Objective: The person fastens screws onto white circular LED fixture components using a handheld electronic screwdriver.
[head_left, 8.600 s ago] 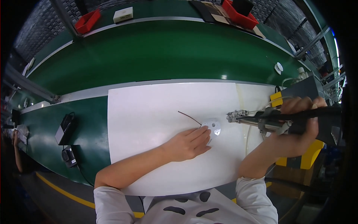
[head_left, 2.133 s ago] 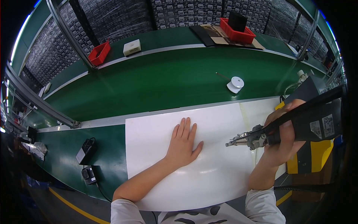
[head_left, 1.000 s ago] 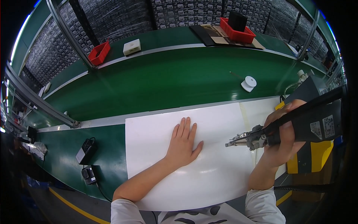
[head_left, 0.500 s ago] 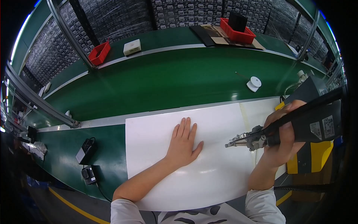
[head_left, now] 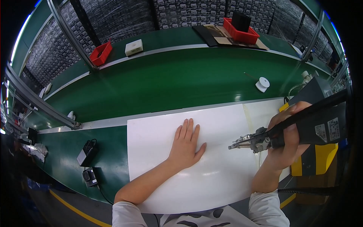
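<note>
My left hand (head_left: 184, 146) lies flat on a white sheet (head_left: 223, 181) that covers the near bench, its fingers stretched out and holding nothing. At the right, my right hand (head_left: 288, 145) is wrapped round a black power tool (head_left: 308, 126) with labels on its side. The tool's metal, jaw-like nose (head_left: 245, 142) points left over the white sheet, apart from my left hand. Left of the sheet, two black power adapters (head_left: 87, 152) with cords rest on the green bench top.
Beyond the sheet runs a green conveyor belt (head_left: 170, 79) carrying a small white round-topped item (head_left: 262, 84). Red bins (head_left: 247, 36) and a white block (head_left: 134, 47) stand on the far shelf. A yellow and grey machine (head_left: 326, 157) is at the right. A metal post (head_left: 39, 102) rises at left.
The white round-topped item on the belt has shifted a little to the right. A small white thing at the belt's left end has also moved right. My hands and the tool look unmoved.
</note>
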{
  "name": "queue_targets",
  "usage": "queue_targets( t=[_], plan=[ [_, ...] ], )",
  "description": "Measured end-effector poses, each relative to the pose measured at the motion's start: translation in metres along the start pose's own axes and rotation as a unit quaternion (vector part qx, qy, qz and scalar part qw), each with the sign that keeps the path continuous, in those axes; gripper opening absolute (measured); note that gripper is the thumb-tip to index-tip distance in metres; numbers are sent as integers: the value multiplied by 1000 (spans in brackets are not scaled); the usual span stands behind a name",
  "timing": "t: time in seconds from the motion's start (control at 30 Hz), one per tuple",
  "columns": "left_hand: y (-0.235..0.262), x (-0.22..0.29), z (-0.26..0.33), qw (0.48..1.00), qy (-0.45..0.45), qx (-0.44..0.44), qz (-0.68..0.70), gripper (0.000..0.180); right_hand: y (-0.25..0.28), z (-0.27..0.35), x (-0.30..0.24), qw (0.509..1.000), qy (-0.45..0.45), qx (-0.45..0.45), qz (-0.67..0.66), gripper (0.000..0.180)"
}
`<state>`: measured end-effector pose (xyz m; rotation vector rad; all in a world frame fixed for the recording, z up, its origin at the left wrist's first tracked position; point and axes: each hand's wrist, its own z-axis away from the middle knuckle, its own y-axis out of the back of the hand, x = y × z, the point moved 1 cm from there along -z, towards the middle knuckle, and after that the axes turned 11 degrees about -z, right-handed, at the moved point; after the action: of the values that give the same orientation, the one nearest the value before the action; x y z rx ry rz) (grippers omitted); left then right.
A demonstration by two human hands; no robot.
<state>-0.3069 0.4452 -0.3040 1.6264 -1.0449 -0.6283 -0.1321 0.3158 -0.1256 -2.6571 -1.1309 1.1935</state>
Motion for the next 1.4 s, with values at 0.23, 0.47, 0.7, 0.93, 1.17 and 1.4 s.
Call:
queue_targets(
  t=[0.23,0.47,0.7,0.93,1.17,1.4],
  plan=[
    [1,1,-1,1000,0,-2,1,65,2,-1,-1,1000,-4,-8,1,36],
    [2,1,-1,1000,1,-2,2,65,1,-2,-4,1000,-6,-11,5,36],
    [1,2,-1,1000,0,4,1,65,2,-2,-5,1000,-14,-16,7,36],
    [1,3,-1,1000,0,4,-2,65,3,-3,-4,1000,-11,-15,6,35],
    [2,3,-1,1000,1,3,0,65,3,-3,-3,1000,0,-23,-1,36],
    [2,3,-1,1000,-1,4,1,65,3,-2,-2,1000,3,-17,-7,35]
  ],
)
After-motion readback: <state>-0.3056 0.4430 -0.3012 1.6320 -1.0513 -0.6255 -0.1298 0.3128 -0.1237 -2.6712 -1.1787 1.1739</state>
